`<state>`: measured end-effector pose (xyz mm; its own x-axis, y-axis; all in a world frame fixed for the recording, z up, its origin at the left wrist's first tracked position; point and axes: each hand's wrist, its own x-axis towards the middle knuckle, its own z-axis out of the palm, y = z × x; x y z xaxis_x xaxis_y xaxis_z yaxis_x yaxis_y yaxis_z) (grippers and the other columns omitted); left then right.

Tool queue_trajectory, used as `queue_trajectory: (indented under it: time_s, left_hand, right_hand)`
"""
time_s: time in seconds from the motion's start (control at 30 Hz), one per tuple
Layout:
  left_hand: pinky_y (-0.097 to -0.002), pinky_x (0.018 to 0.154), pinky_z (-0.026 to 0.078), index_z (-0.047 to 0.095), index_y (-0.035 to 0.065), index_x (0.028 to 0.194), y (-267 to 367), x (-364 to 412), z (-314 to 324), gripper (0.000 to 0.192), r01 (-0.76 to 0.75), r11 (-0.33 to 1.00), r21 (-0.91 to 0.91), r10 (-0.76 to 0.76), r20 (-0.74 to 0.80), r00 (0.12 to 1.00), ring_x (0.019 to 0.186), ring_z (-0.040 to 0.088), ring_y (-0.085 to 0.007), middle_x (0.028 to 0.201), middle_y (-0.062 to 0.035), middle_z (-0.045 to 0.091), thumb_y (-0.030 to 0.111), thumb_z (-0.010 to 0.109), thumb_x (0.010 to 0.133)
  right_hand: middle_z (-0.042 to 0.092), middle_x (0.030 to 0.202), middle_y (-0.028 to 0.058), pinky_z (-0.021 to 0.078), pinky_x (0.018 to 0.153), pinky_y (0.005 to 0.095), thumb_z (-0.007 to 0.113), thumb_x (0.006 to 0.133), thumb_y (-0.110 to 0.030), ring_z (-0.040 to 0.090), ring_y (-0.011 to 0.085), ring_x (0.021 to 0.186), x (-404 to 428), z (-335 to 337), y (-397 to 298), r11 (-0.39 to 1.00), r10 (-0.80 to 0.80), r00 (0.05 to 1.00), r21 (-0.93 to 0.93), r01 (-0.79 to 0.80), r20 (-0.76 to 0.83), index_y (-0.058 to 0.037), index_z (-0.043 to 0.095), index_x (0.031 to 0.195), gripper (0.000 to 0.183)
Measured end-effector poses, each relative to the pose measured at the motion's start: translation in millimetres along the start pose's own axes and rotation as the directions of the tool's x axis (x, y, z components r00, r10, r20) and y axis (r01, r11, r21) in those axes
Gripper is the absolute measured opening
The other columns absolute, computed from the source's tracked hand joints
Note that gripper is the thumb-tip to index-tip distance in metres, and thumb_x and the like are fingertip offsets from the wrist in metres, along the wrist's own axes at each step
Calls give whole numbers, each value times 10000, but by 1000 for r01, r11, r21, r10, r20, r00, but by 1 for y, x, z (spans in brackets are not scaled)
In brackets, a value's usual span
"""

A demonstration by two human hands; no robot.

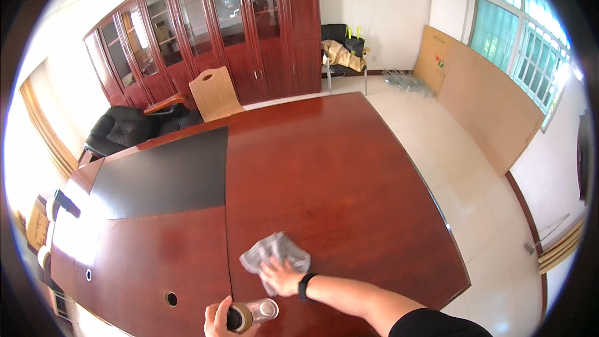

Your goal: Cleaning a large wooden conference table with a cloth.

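My right hand (281, 277) presses a crumpled grey cloth (280, 248) onto the reddish-brown wooden desk (323, 173), just right of a seam in its top. A dark band circles that wrist. At the lower edge of the view, my left hand (216, 319) grips a clear bottle (264, 310) with a dark end and a tan band. The bottle is tilted, its clear end pointing right towards the cloth. Part of my left hand is cut off by the view's edge. A black inlaid panel (164, 175) covers part of the desk's left half.
Two round cable holes (171, 299) pierce the desktop. Beyond the desk are a black leather chair (122, 127), a wooden chair back (215, 91) and a glass-doored cabinet (196, 23). Large cardboard sheets (486, 103) lean under the window. A bag (354, 46) rests on another chair.
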<state>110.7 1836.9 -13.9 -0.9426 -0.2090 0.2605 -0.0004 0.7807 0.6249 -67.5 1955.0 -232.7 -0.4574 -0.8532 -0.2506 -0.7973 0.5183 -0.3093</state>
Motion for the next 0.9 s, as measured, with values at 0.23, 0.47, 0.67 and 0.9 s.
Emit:
queue_trajectory:
  time_s: [0.23,0.47,0.67,0.9]
  left_hand:
    - [-419,827,490,556,37,1220,10,3,3,679,32,998,49,-32,-1,999,960,569,-354,1055,-184,555,146,836,612]
    - [-413,840,493,562,44,1208,31,23,15,692,8,999,43,-10,42,999,972,568,-347,1074,-181,555,124,845,582]
    - [-415,843,493,559,50,1212,40,38,29,691,-40,999,-9,41,79,996,977,565,-357,1078,-182,558,127,843,586]
    - [-421,829,499,562,38,1200,45,61,48,691,-146,985,-90,158,144,977,973,569,-360,1071,-191,564,123,845,575]
  right_hand:
    - [78,1567,109,149,1075,645,475,906,-248,26,349,1440,32,-32,-7,999,5,998,-42,-2,58,-150,259,1471,612]
    - [59,1569,122,75,1096,634,369,942,-302,39,352,1439,0,-85,122,864,499,866,96,-494,-35,-144,178,1492,603]
    - [304,1479,138,286,1040,561,511,902,-388,334,329,1320,-143,-138,241,568,823,556,209,-796,-120,-109,467,1321,505]
    - [61,1555,163,137,1097,629,432,934,-333,20,400,1428,-223,-65,319,237,972,221,354,-905,-84,-106,232,1469,614]
